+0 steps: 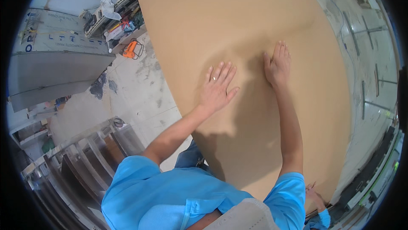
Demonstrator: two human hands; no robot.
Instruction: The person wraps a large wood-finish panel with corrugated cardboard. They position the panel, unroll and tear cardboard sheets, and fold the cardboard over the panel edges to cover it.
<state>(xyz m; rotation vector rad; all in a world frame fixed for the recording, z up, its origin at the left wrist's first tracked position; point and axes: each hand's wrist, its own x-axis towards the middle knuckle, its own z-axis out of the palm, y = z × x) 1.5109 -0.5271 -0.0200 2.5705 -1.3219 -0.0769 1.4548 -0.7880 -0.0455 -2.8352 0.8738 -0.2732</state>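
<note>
A large tan board (212, 21), smooth and flat, spreads beneath both of my hands. Palm down, my left hand (217, 92) rests on it near the left edge, fingers spread, a ring on one finger. Farther right and slightly farther away, my right hand (278, 65) also lies on the board, its fingers stretched out and close together, the thumb apart. Neither hand holds anything. At the lower right, another person's hand (313, 196) touches the board's near edge.
Left of the board, an orange power tool (131, 49) with a cord lies on the floor beside a cluttered shelf (112, 19). A grey panel-covered box (55, 66) stands farther left. Upright sheets (85, 162) fill a rack at lower left. Metal bars (369, 79) lie at right.
</note>
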